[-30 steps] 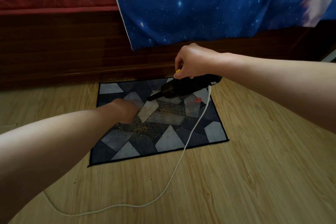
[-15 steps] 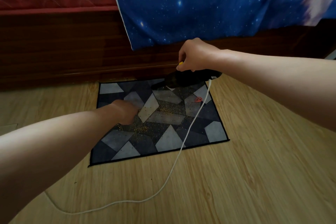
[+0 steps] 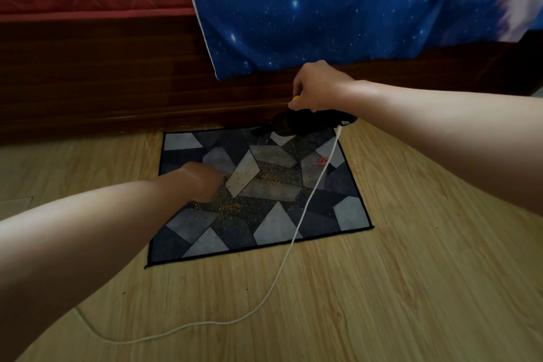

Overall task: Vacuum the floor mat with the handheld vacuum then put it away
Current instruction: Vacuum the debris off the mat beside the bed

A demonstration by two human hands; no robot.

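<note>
A dark floor mat (image 3: 276, 226) with grey geometric patches lies on the wooden floor against a bed frame. Yellowish crumbs (image 3: 264, 176) are scattered across its middle, and a small red scrap (image 3: 323, 160) lies near its right side. My right hand (image 3: 318, 87) grips the handle of a black handheld vacuum (image 3: 305, 125) from above, over the mat's far right corner. The nozzle points left along the far edge. My left hand (image 3: 202, 182) rests on the mat's left half beside the crumbs, its fingers hidden from view.
A white cord (image 3: 293, 241) runs from the vacuum's rear across the mat and loops over the wooden floor (image 3: 382, 288) towards me. The dark wooden bed frame (image 3: 102, 82) stands just behind the mat, with a blue starry sheet (image 3: 323, 3) hanging over it.
My right hand has carried the vacuum away from the mat's centre to its far right edge by the bed frame. The cord followed. My left hand has stayed in place.
</note>
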